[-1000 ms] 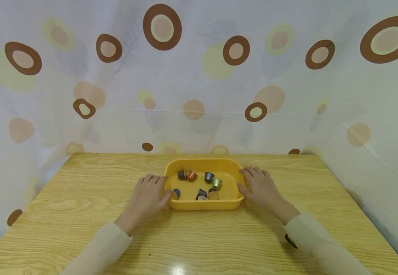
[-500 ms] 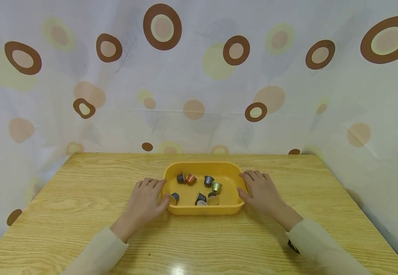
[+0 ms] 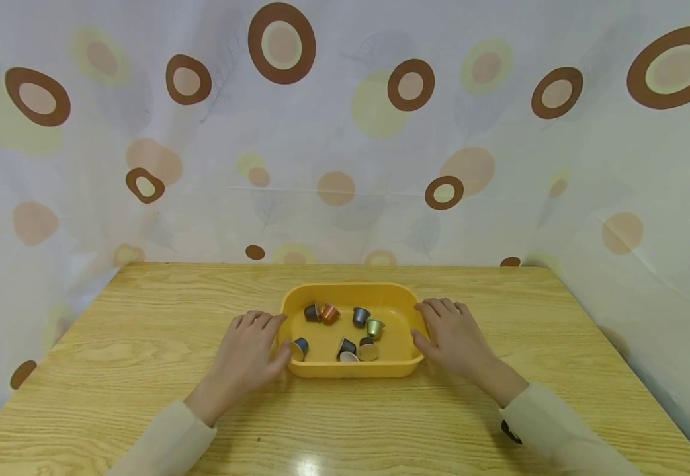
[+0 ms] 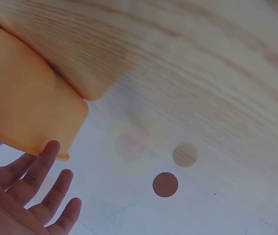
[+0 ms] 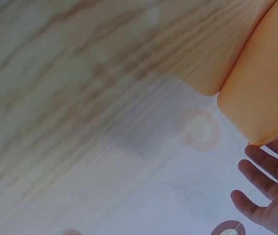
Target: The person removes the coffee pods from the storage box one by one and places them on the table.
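1. Yellow tray (image 3: 353,370): stands on the wood-grain table (image 3: 142,330), between both hands, a little nearer the person than a second ago.
2. Coffee capsules (image 3: 360,317): lie loose inside, their arrangement much the same; the shift seems to bring tray and contents along together.
3. Left hand (image 3: 243,354): pinches the tray's left end, thumb at the rim, other fingers spread.
4. Right hand (image 3: 456,337): pinches the right end likewise.
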`<state>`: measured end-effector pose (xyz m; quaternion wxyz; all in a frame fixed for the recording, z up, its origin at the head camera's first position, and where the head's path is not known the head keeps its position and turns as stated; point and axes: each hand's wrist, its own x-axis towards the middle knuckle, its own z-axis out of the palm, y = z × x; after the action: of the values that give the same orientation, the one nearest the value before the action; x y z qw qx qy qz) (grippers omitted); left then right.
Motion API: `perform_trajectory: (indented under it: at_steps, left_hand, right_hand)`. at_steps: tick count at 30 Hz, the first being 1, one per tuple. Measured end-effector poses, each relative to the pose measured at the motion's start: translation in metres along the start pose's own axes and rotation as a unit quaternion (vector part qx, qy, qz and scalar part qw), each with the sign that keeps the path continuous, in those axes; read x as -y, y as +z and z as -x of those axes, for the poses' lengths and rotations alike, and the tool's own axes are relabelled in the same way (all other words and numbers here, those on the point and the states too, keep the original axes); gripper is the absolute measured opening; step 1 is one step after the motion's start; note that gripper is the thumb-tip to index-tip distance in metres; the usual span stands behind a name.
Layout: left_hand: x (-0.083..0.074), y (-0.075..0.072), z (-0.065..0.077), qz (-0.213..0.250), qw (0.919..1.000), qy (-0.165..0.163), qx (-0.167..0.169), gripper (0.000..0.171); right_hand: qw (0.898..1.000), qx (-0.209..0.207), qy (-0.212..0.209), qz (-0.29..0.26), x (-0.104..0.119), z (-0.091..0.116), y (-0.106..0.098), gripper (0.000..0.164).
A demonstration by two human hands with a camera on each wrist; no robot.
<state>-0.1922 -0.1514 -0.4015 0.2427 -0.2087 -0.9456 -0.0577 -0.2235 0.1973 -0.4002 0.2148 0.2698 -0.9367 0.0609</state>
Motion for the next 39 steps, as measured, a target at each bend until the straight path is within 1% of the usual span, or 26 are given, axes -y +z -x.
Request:
perform_trajectory:
  at_steps: [9, 15, 21, 27, 39]
  left_hand:
    - [-0.001, -0.003, 0.002, 0.003, 0.9999, 0.005, -0.008, 0.039]
    - [-0.001, -0.005, 0.004, 0.004, 1.0, 0.003, -0.002, 0.039]
    - [-0.001, -0.007, 0.005, 0.006, 1.0, 0.004, -0.001, 0.039]
    - [-0.001, -0.009, 0.005, -0.001, 1.0, 0.007, -0.002, 0.038]
    - [0.001, -0.01, 0.005, 0.005, 0.9999, 0.003, 0.011, 0.039]
  right_hand:
    - [1.0, -0.016, -0.018, 0.011, 0.002, 0.002, -0.001, 0.04]
    - [0.999, -0.022, -0.024, 0.013, 0.003, 0.004, -0.002, 0.04]
    - [0.999, -0.023, -0.024, 0.017, 0.006, 0.005, -0.004, 0.039]
    - [0.999, -0.021, -0.022, 0.021, 0.009, 0.005, -0.006, 0.04]
    - [0.999, -0.014, -0.021, 0.038, 0.011, 0.004, -0.009, 0.041]
